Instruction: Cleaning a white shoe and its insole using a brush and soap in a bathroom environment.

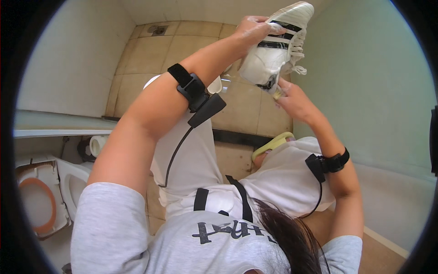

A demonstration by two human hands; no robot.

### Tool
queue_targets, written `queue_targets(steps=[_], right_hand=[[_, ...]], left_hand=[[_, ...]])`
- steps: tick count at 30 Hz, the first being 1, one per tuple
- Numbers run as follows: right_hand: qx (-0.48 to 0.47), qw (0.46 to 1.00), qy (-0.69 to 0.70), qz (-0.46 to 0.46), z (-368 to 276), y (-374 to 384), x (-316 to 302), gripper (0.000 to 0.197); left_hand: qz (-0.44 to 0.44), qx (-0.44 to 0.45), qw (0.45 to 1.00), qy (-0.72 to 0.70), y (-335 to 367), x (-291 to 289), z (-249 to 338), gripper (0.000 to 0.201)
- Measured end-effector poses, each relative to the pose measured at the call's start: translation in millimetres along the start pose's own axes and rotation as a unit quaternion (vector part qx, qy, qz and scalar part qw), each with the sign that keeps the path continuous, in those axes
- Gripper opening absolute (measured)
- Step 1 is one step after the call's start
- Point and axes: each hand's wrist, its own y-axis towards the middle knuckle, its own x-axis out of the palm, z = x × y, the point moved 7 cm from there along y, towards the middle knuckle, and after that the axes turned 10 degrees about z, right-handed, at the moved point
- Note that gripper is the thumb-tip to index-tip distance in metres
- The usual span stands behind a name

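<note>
A white sneaker [269, 61] with black stripes and white laces is held up at the far centre right, its toe pointing away and up. My left hand [253, 33], with white foam on it, is closed on the sneaker's left side near the toe. At the heel, my right hand [295, 99] has its fingers bent inward against the shoe. A small pale-yellow piece [277, 94] shows at those fingertips; its kind cannot be made out, and the rest of it is hidden. Each forearm wears a black strap with a cabled device.
Beige tiles cover the floor [191, 50], with a drain [159, 30] at the far left. A dark raised strip [232, 137] crosses it. A yellow-green slipper [273, 145] is on my foot. The toilet [39, 201] stands at left; a pale wall [365, 91] rises at right.
</note>
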Motion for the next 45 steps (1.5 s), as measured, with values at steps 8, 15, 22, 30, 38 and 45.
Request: queue_targets(steps=[8, 15, 22, 30, 38, 45], right_hand=[[0.336, 0.814, 0.425, -0.208, -16.5, -19.3, -23.5, 0.048], [0.097, 0.993, -0.042, -0.053, -11.7, -6.9, -7.7, 0.063], [-0.032, 0.906, -0.411, 0.092, -25.4, -3.8, -19.1, 0.059], [-0.186, 0.808, -0.386, 0.404, -29.1, -3.6, -91.1, 0.064], [0.059, 0.856, 0.284, 0.429, 13.6, -3.1, -120.5, 0.034], [0.173, 0.778, 0.588, 0.134, 1.2, 10.1, -78.3, 0.019]], left_hand=[[-0.081, 0.009, 0.996, 0.028, -24.0, 22.8, 3.5, 0.045], [0.017, 0.035, 0.999, 0.026, -1.6, -5.0, 1.6, 0.034], [0.009, -0.047, 0.996, -0.076, 0.9, -10.3, 10.4, 0.032], [-0.118, 0.0, 0.97, -0.215, 6.0, -5.2, 33.1, 0.033], [-0.219, 0.032, 0.933, -0.285, -17.7, 6.2, 63.2, 0.041], [-0.222, 0.035, 0.927, -0.299, -27.1, 9.0, 72.1, 0.044]])
